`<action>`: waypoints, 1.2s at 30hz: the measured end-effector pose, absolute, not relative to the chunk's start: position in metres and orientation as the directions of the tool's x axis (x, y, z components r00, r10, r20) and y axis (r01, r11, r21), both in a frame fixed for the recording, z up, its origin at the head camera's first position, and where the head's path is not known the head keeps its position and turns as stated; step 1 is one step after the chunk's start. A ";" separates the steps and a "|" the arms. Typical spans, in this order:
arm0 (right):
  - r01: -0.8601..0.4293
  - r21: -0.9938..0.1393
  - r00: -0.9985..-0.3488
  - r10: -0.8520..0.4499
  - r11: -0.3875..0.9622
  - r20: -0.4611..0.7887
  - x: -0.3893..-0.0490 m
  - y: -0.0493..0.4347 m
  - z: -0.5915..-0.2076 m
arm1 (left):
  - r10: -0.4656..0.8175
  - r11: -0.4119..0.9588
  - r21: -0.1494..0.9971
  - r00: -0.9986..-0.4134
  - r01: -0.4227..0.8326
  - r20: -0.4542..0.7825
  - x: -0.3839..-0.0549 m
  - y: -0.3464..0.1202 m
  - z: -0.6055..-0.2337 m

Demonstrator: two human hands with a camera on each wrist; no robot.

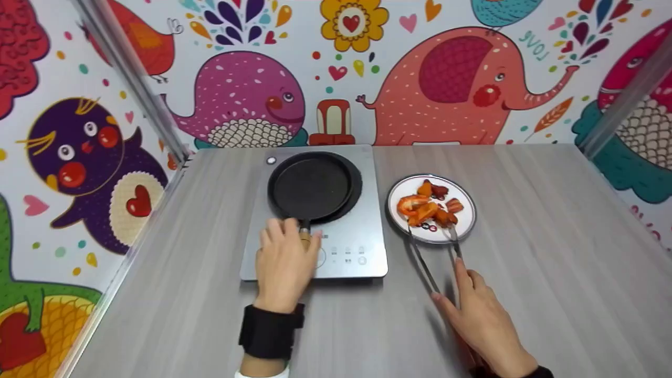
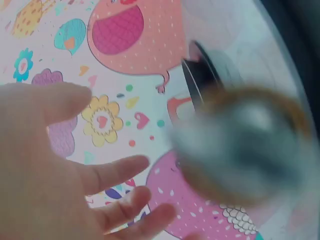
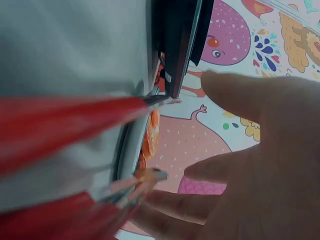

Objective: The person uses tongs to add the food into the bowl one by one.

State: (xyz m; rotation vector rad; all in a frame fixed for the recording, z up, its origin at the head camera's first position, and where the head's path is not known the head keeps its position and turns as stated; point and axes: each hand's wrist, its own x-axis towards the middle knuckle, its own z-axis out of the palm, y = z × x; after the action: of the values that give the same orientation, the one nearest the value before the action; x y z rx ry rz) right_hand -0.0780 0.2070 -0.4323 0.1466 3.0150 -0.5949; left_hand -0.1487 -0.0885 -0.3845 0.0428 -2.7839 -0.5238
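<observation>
A black frying pan (image 1: 312, 186) sits on a silver induction cooktop (image 1: 273, 262). My left hand (image 1: 285, 260) is over its handle (image 1: 305, 237), thumb to one side and fingers to the other. In the left wrist view the fingers (image 2: 125, 175) are spread apart from the blurred, round handle end (image 2: 245, 145). With my right hand (image 1: 485, 315) I hold tongs (image 1: 422, 262) by both arms, which stand apart. Their tips reach a white plate (image 1: 396, 191) bearing cooked orange pieces (image 1: 425, 211), a shrimp-like one (image 1: 412, 203) among them. Red handles (image 3: 65, 125) show in the right wrist view.
A grey wood-grain table (image 1: 210, 220) carries everything. Behind it stands a wall panel (image 1: 346, 73) with cartoon animals, and another panel (image 1: 79, 157) closes the left side. The plate lies just right of the cooktop.
</observation>
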 end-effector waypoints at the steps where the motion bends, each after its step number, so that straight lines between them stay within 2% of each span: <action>1: 0.116 -0.375 -0.991 0.085 0.920 -0.099 -0.076 0.208 -0.433 | -0.087 0.928 0.373 -0.960 0.020 0.266 -0.150 -0.093 -0.384; 7: 0.098 -0.328 -0.993 0.068 0.940 -0.101 -0.063 0.216 -0.437 | -0.029 0.876 0.481 -1.000 -0.022 0.006 -0.158 -0.111 -0.385; 10: 0.088 -0.302 -0.990 0.049 0.949 -0.135 -0.058 0.219 -0.438 | -0.012 0.878 0.477 -0.999 -0.035 -0.051 -0.161 -0.116 -0.388; 24: 0.009 -0.156 -0.954 -0.038 0.988 -0.298 -0.047 0.224 -0.429 | 0.091 0.844 0.537 -0.987 0.004 -0.135 -0.167 -0.112 -0.393; 30: -0.027 -0.188 -0.974 -0.068 0.982 -0.218 -0.041 0.230 -0.428 | 0.106 0.835 0.550 -0.987 0.021 -0.123 -0.164 -0.108 -0.393; 36: 0.010 -0.171 -0.981 -0.024 0.985 -0.194 -0.042 0.239 -0.433 | 0.123 0.842 0.536 -0.990 0.066 -0.072 -0.161 -0.107 -0.398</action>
State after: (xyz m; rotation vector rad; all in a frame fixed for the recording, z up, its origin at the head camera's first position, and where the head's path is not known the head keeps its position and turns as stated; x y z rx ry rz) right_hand -0.0422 0.2386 -0.4329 -0.0107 2.9342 -0.2538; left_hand -0.1606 -0.1073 -0.3977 -0.1604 -3.1138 -0.8997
